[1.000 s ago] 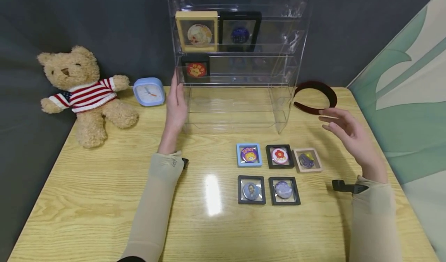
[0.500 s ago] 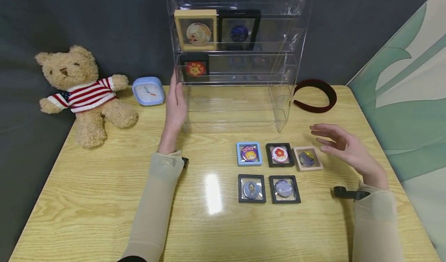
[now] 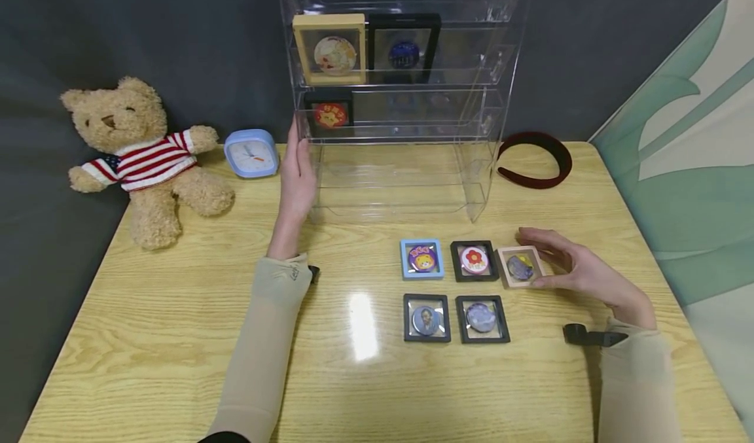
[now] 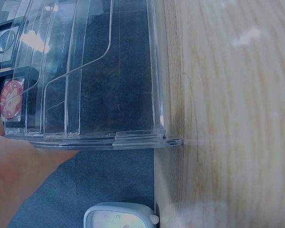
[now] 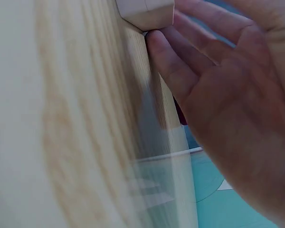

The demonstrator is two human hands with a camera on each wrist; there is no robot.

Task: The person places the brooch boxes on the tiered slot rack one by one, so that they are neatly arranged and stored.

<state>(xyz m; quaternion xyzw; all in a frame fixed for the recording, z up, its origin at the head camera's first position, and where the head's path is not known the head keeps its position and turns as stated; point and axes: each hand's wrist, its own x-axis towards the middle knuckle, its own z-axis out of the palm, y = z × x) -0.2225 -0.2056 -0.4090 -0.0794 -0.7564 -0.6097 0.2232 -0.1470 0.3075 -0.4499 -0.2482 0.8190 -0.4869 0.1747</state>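
A clear tiered display rack (image 3: 389, 197) stands at the back of the table. My left hand (image 3: 297, 184) holds its left side panel, fingers along the outside and thumb at the front edge. In the left wrist view, part of the hand (image 4: 19, 171) shows beside the panel. My right hand (image 3: 583, 273) has thumb and fingers around a pale pink square badge frame (image 3: 504, 269). In the right wrist view, the thumb touches the frame's corner (image 5: 149, 14). A black frame with a flower badge (image 3: 474, 260) lies just left of it, then a blue frame with a bear badge (image 3: 422, 258).
Two black badge frames lie in the nearer row, one with a portrait badge (image 3: 426, 320). The rack bears a yellow frame (image 3: 334, 53), a black frame (image 3: 406, 53) and a red-badge frame (image 3: 330, 114). Around stand a teddy bear (image 3: 156, 161), blue clock (image 3: 251, 154) and headband (image 3: 542, 182).
My right hand has moved from beside the headband down and left to the pale pink frame, and its thumb and fingers have closed around it. The left hand stays at the rack.
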